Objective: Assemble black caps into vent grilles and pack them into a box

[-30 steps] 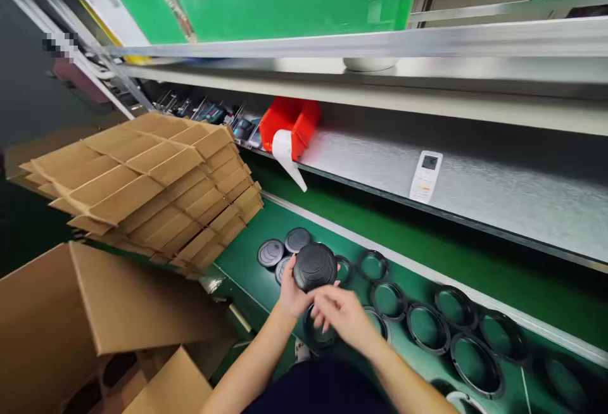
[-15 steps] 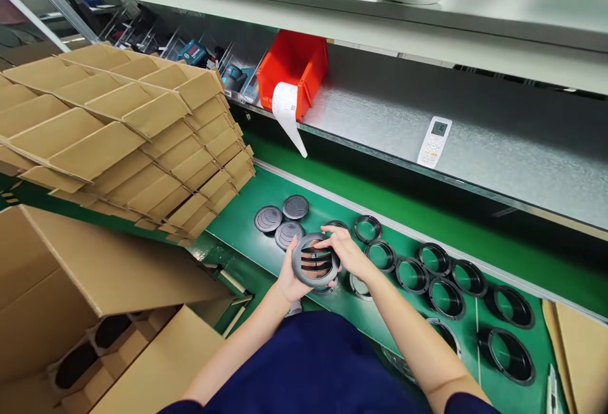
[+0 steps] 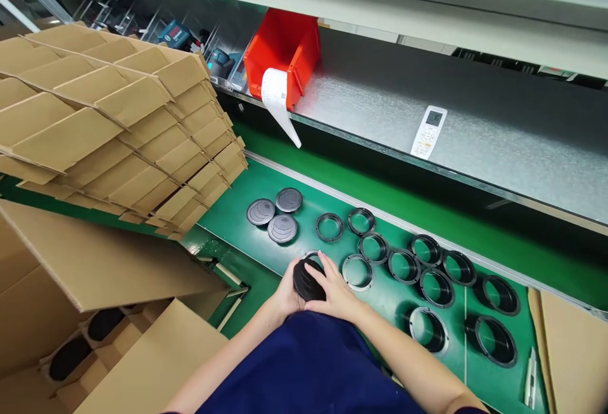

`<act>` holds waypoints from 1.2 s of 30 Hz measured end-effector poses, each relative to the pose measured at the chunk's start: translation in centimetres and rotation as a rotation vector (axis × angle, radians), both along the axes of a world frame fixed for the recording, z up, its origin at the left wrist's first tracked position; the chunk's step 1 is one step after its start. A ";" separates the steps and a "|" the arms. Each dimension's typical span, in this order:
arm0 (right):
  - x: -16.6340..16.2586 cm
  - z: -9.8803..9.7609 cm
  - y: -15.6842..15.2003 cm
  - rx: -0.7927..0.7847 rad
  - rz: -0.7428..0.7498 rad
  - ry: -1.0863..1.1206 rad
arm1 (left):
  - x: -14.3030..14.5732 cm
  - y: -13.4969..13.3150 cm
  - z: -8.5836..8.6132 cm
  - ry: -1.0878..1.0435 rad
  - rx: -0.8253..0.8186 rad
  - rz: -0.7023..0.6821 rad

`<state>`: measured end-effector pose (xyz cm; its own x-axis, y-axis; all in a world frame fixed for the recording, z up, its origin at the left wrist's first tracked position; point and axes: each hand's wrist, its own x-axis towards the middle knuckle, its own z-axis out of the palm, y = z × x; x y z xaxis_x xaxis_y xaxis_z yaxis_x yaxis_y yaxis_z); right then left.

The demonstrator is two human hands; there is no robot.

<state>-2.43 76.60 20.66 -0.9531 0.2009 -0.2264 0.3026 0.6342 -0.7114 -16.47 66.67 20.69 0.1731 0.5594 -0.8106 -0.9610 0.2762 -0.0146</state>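
A round black air vent (image 3: 306, 282) is held close to my body at the near edge of the green table. My left hand (image 3: 286, 294) is wrapped around its left side. On its face and right edge press the fingers of my right hand (image 3: 336, 294). The vent's slats lie flat, with no gap visible between them. Just beyond my hands is a ring, mostly hidden by them. Three closed round vents (image 3: 282, 228) lie grouped farther left, and a thin black ring (image 3: 329, 216) lies beyond my right hand.
Several black ring housings (image 3: 436, 288) spread across the right of the table, near a utility knife (image 3: 531, 379). Cardboard dividers (image 3: 118, 129) and an open carton (image 3: 118, 256) stand left. A red bin (image 3: 304, 62) and a remote control (image 3: 429, 132) rest on the shelf.
The vent's slats have gone from open, with gaps between them, to lying flat. Both hands have drawn the vent slightly closer to my body, and my right hand now covers part of its face.
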 end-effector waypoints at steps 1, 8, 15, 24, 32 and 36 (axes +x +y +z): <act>0.2 -0.5 -0.3 -0.069 -0.002 -0.064 | 0.5 -0.3 -0.6 0.019 -0.022 -0.025; -1.0 -4.4 0.0 0.129 -0.124 -0.076 | 1.2 -2.5 -3.9 0.192 -0.196 -0.085; -3.1 -9.2 0.6 0.472 0.026 -0.165 | -0.1 -6.2 -5.7 0.347 -0.393 0.114; -5.7 -6.3 0.4 0.491 -0.151 0.022 | -1.3 -9.5 -5.6 0.398 -0.452 0.219; -5.0 -10.2 -1.1 0.396 0.010 -0.108 | -1.4 -8.3 -7.3 0.643 -0.442 0.140; -4.3 -9.3 2.3 0.293 -0.251 0.036 | -0.1 -3.7 -9.5 0.730 -0.302 0.139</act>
